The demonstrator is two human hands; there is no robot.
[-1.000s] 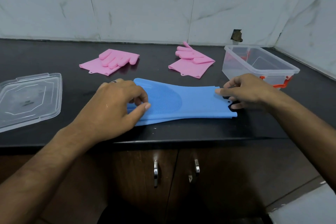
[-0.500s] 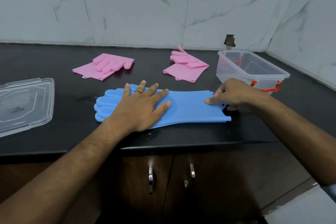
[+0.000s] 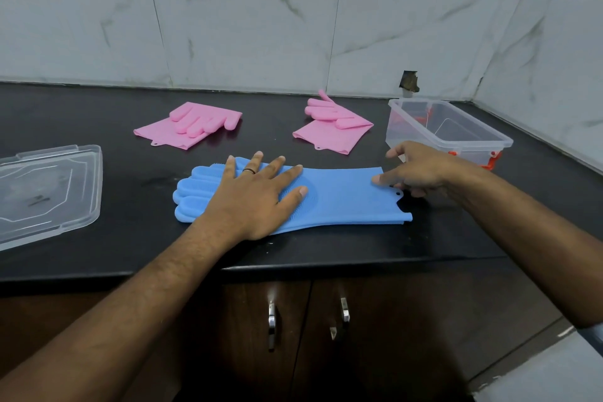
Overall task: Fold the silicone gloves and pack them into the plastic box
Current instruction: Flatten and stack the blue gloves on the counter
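Two open hands: with left hand (image 3: 257,196) flat on blue glove (image 3: 342,199) lying unfolded on counter (image 3: 98,114), lift cuff with right hand (image 3: 421,170) fingers (image 3: 378,178), fold squarely toward fingertips.

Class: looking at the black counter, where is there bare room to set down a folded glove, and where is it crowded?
Bare counter lies between the clear lid and the blue glove, between the two pink gloves, and along the wall behind them. It is crowded at the right: the right hand sits at the blue glove's cuff, close against the plastic box. The left hand presses the blue glove flat.
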